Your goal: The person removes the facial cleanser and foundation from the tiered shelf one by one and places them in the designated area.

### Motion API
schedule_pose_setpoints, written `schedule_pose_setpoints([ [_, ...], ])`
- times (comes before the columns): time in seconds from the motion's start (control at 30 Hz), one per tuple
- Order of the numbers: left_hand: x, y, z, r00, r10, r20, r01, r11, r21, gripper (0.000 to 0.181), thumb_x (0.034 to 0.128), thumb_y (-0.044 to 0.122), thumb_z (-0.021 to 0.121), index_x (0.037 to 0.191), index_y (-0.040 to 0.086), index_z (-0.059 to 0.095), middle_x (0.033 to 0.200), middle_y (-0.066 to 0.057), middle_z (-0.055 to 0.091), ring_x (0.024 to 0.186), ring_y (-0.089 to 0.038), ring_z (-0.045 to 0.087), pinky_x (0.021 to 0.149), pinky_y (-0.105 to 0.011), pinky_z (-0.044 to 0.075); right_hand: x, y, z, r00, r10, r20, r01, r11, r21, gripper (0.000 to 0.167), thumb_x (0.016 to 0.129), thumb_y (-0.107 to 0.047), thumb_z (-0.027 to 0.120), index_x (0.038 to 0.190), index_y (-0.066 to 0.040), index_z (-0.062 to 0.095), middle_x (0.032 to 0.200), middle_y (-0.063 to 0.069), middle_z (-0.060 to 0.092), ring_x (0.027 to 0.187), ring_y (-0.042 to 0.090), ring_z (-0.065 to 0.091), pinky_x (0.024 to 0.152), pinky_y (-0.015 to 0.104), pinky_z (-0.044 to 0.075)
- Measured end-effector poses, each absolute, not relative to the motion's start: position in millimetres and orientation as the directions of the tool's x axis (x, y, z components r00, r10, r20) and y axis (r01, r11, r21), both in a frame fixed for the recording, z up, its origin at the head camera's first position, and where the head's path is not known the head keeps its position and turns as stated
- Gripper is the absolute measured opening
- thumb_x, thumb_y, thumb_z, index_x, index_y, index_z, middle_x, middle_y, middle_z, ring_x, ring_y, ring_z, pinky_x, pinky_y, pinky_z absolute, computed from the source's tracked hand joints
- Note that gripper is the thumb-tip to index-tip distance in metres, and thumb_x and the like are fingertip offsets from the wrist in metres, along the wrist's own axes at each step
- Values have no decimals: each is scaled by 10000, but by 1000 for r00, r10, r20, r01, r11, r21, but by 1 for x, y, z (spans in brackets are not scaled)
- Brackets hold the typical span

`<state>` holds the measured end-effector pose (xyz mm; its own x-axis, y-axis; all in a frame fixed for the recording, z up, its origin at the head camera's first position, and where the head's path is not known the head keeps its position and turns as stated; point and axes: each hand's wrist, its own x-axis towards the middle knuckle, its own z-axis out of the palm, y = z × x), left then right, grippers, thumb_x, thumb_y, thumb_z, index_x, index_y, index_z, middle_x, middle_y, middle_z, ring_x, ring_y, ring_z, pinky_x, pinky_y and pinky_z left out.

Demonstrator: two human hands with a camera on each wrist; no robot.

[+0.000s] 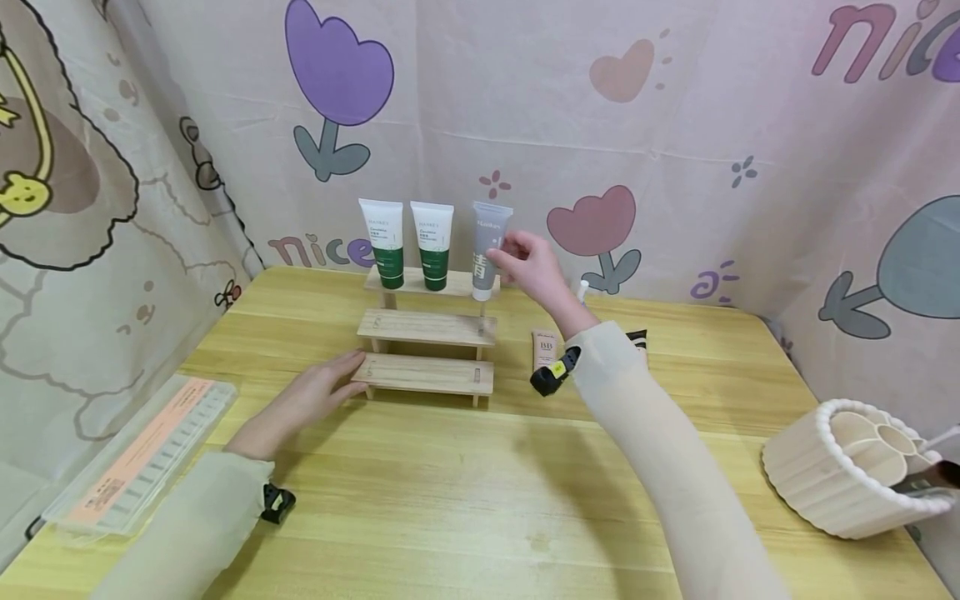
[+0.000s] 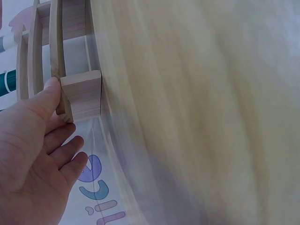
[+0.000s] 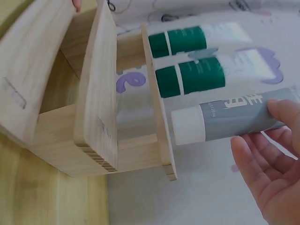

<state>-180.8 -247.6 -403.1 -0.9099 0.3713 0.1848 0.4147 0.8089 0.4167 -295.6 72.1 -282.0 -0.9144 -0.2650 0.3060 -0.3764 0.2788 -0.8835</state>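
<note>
A three-tier wooden stand [image 1: 427,327] is on the table, its left end pinched at the lowest board by my left hand [image 1: 318,390]. The left wrist view shows the thumb [image 2: 49,93] on the board's edge. My right hand [image 1: 528,262] holds a grey squeeze tube [image 1: 491,237] upright, cap down, at the right end of the top tier. In the right wrist view a narrow gap shows between its white cap [image 3: 188,125] and the top board [image 3: 158,108]. Two white-and-green tubes, one at the left [image 1: 385,242] and one beside it [image 1: 432,243], stand on that tier.
Right of the stand lie a pink BB tube [image 1: 545,348] and a black-striped item [image 1: 637,339], partly behind my right forearm. A clear plastic case [image 1: 150,450] lies at the left edge. A cream ribbed holder [image 1: 832,479] with brushes stands at the right. Printed curtains hang behind.
</note>
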Motion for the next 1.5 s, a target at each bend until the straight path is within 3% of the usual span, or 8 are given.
schedule_pose_setpoints([
  [0.13,-181,-247,-403,-913,371,172,409,811,419,556,912,198,592,1341,-88,385,1362,-278,367,1205,-451,380,998,-547,315,-281,85,-285,-903,-290,319,-393,252,-884,237,885,-168,636,1006,32,596,857,110,590,746,223,551,622,299,548],
  [0.47,-180,-246,-402,-907,374,194,421,807,413,547,914,207,590,1328,-95,400,1352,-281,380,1195,-456,389,991,-553,321,-238,121,-315,-924,-322,205,-302,286,-909,240,891,-128,620,1032,62,581,889,155,611,817,363,574,643,369,565],
  [0.87,-178,-247,-399,-912,374,170,411,811,417,546,922,207,578,1336,-94,386,1363,-280,364,1205,-453,377,998,-549,313,-195,156,-369,-930,-367,13,-136,311,-940,302,882,-95,619,1085,111,533,871,151,609,723,251,600,643,424,563],
  [1.07,-179,-248,-401,-909,377,180,417,812,409,543,916,189,587,1335,-94,388,1363,-277,366,1202,-453,382,993,-552,317,-175,164,-389,-898,-435,-66,-60,269,-961,271,889,-106,611,1017,117,524,798,144,592,680,287,607,622,464,556],
  [1.5,-182,-247,-402,-909,383,164,416,811,411,545,912,172,589,1343,-89,381,1363,-282,364,1206,-448,381,1001,-545,314,-156,174,-410,-868,-441,-231,107,287,-952,305,882,-131,624,1003,119,498,731,129,618,593,225,615,562,375,569],
])
